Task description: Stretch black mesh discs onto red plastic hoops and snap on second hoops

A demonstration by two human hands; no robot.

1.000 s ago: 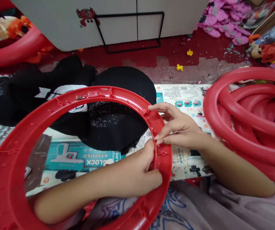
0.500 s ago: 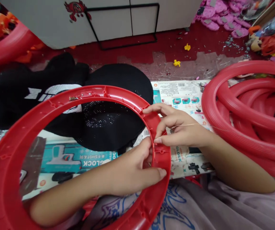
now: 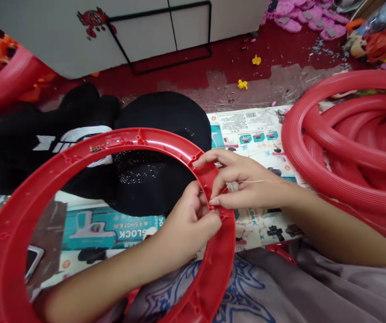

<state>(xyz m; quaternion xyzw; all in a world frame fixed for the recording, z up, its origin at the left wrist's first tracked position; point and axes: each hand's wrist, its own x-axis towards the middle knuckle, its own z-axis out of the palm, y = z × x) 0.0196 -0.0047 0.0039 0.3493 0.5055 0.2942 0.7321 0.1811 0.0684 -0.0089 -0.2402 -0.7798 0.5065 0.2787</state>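
A large red plastic ring [image 3: 221, 244] leans tilted before me, its hollow ribbed side with small posts facing up. My left hand [image 3: 188, 220] comes from below left across the ring's opening and is closed on the inner rim at the right, thumb over the channel. Just above it, my right hand [image 3: 246, 184] pinches at the same rim with thumb and forefinger, other fingers resting on the ring. A thin pale thread [image 3: 260, 181] crosses the right hand's fingers; its end at the pinch is hard to make out. Small brassy bits [image 3: 95, 149] lie in the ring's channel.
Several red rings [image 3: 300, 148] are stacked at the right. A black mesh cloth item [image 3: 159, 179] lies on printed cardboard [image 3: 246, 125] behind the ring. A phone [image 3: 34, 260] is at the lower left. A white box [image 3: 145, 36] and yellow pieces [image 3: 242, 84] are farther back.
My left thumb has moved up and inward along the rim, closer to the right fingertips. The right hand has shifted slightly left, still pinching. The view has tilted a little.
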